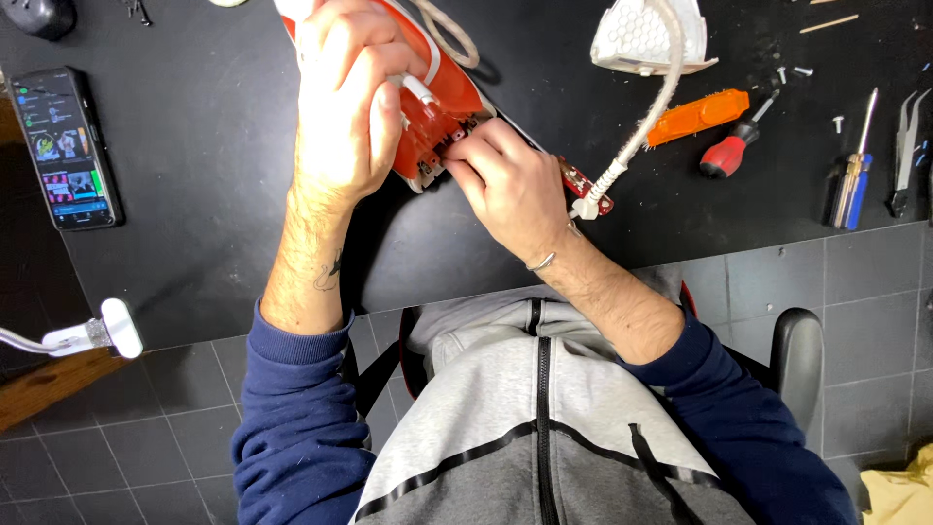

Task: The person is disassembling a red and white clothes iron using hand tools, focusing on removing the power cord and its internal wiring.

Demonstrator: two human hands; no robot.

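Orange-red plastic fills the middle of the black table (194, 224): an opened clothes iron (442, 102) lies on the mat, its rear end with exposed terminals turned toward the person. The left hand (340, 117) wraps over the iron's body from above, fingers curled tight around it and the thumb pressed down near a white part at the rear. The right hand (510, 185) comes in from the table's near edge, its fingertips pinched together against the terminal block at the iron's rear; what they pinch is too small to tell. Just beside that hand a small red circuit board (583, 187) lies on the table, joined to a braided white cord (646, 107) that arcs up past a white honeycomb-patterned cover (646, 37).

To the right, well apart from the hands, lie an orange plastic strip (698, 117), a red-handled screwdriver (734, 148), a blue-and-yellow screwdriver (853, 175) and tweezers (906, 146), with loose screws (792, 72) between them. These tools sit close to the table's front-right edge. To the left a smartphone (66, 146) with a lit screen lies flat, and a broad bare stretch of table separates it from the left forearm. A white plug (112, 329) hangs past the table's near-left edge over the grey tiled floor (146, 437). An office chair armrest (802, 360) shows at the right.
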